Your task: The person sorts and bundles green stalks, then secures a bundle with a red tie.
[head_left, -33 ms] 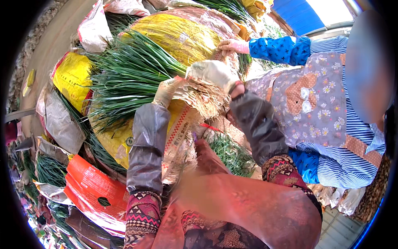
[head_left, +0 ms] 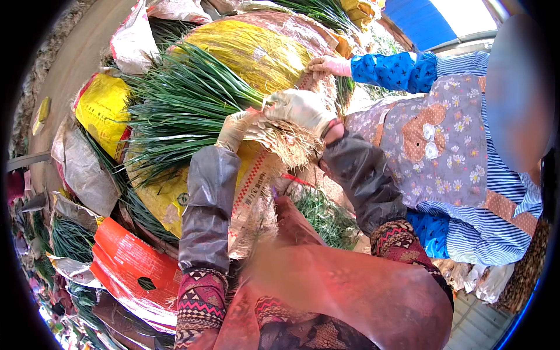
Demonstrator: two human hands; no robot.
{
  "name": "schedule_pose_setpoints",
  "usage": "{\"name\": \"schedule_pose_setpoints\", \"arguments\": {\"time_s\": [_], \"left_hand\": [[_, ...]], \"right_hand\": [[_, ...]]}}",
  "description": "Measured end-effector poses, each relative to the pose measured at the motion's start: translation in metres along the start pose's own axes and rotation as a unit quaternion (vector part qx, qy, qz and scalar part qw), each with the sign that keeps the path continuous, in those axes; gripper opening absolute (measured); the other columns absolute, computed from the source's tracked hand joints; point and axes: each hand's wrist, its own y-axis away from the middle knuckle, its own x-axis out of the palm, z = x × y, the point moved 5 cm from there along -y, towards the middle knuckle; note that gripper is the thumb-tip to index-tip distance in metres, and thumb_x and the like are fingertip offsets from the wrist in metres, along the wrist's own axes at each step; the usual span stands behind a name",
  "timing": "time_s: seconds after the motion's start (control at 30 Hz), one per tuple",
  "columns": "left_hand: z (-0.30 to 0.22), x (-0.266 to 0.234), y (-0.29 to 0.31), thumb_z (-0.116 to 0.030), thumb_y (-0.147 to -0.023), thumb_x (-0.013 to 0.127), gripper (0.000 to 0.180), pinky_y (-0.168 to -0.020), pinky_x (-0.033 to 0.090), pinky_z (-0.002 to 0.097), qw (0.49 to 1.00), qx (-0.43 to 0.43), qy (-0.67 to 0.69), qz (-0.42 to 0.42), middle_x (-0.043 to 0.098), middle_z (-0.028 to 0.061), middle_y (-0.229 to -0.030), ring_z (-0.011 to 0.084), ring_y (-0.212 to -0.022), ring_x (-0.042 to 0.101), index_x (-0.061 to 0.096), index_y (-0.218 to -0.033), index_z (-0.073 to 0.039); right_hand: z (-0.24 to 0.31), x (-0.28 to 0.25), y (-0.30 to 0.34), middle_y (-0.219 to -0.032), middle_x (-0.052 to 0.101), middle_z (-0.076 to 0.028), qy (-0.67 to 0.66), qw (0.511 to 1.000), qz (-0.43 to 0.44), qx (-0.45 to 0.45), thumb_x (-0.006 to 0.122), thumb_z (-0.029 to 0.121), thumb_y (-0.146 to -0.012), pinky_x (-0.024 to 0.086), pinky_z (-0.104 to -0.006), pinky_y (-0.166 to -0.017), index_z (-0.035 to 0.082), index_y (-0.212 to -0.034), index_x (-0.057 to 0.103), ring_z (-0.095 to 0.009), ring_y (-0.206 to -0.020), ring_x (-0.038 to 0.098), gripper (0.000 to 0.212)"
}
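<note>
A thick bunch of garlic chives (head_left: 189, 108) lies over a yellow woven sack, green leaves fanning out to the left. Its pale stem ends and dry, straw-coloured roots (head_left: 291, 143) point right. My left hand (head_left: 235, 128), in a pale glove, is closed around the near side of the stem bases. From above and to the right, my gloved right hand (head_left: 298, 109) is closed over the far side of the stems, beside the roots. Its fingertips are partly hidden among the stems.
A co-worker in a floral apron (head_left: 434, 149) stands close at right, one hand (head_left: 328, 65) resting on the large yellow sack (head_left: 251, 49). More sacks, a yellow one (head_left: 104, 105) and a red one (head_left: 137, 262), crowd the left. Loose greens (head_left: 324, 219) lie below the roots.
My right hand and wrist have shifted very slightly at the stem bases. My left hand and the bunch look the same.
</note>
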Motion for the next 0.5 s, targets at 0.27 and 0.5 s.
{"name": "schedule_pose_setpoints", "arguments": {"time_s": [0.27, 0.5], "left_hand": [[0.011, -0.009, -0.011, -0.016, -0.084, 0.063, 0.014, -0.058, 0.054, 0.0302, 0.995, 0.083, 0.017, -0.046, 0.068, 0.0076, -0.079, 0.0168, -0.064, 0.065, 0.068, -0.091, -0.004], [0.001, 0.004, 0.004, -0.017, -0.087, 0.059, 0.016, -0.057, 0.054, 0.0288, 0.999, 0.023, 0.023, -0.022, 0.067, 0.0086, -0.076, 0.0175, -0.062, 0.065, 0.066, -0.09, -0.002]], "right_hand": [[0.058, 0.035, 0.034, -0.074, 0.066, -0.006, 0.035, 0.999, 0.02, -0.025, 0.06, 0.027, -0.081, 0.051, -0.0383, -0.061, 0.017, -0.088, 0.068, -0.029, -0.063, 0.062, 0.015], [0.021, 0.008, -0.002, -0.077, 0.066, -0.005, -0.106, 0.981, -0.163, 0.018, 0.056, 0.014, -0.091, 0.048, -0.0236, -0.049, 0.002, -0.104, 0.063, -0.012, -0.055, 0.06, 0.019]]}}
